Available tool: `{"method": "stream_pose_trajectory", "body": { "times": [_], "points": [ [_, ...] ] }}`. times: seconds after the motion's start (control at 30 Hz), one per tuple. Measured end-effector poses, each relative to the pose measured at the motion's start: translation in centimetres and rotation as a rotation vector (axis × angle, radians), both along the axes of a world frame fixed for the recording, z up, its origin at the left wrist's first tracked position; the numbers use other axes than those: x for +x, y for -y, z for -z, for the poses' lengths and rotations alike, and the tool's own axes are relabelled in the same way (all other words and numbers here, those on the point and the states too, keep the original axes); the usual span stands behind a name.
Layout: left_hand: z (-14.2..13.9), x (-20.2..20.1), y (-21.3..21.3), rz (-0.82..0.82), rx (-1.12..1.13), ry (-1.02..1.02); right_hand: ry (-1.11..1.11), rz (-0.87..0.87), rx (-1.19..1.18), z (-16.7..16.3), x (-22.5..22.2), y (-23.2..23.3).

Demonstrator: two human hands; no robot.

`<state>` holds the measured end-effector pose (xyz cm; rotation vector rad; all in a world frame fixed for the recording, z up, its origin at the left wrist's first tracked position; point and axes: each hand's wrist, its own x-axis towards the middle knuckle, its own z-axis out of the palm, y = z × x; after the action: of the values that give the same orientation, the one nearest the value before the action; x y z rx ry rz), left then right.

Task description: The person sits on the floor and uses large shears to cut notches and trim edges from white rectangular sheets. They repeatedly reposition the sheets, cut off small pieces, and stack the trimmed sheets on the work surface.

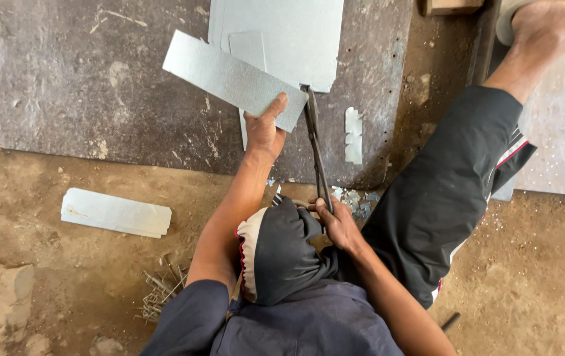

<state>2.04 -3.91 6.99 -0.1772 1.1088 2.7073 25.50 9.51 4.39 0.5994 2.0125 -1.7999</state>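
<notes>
Our right hand (338, 224), nearest us, grips the tin snips (317, 155); our left hand (264, 128) pinches a dull grey sheet-metal strip (229, 78), lifted over the dark floor mat (98, 92), blades at its edge.

Head view, steeply downward, close

Both hands (264, 132) in closed grip

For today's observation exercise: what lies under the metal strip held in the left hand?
Under the metal strip lies a larger metal sheet on a dark mat. The left hand hides the strip's lower corner.
</notes>
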Motion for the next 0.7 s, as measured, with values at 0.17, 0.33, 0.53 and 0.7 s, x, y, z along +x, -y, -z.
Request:
{"method": "stream_pose_trajectory", "body": {
  "times": [0.17,0.33,0.53,0.7],
  "points": [
    [-0.2,0.4,-0.1,0.015,-0.029,-0.011,-0.050,0.033,-0.069,-1.0,-1.2,0.1],
    [-0.3,0.5,0.1,0.028,-0.029,-0.045,-0.057,0.011,-0.070,-1.5,-1.4,0.0],
    [-0.4,0.6,0.4,0.070,-0.030,-0.010,-0.075,-0.016,-0.095,-2.0,-1.3,0.1],
    [-0.5,0.9,0.3,0.055,-0.037,0.063,-0.083,-0.073,0.114,-2.7,-1.3,0.2]
  ]
}}
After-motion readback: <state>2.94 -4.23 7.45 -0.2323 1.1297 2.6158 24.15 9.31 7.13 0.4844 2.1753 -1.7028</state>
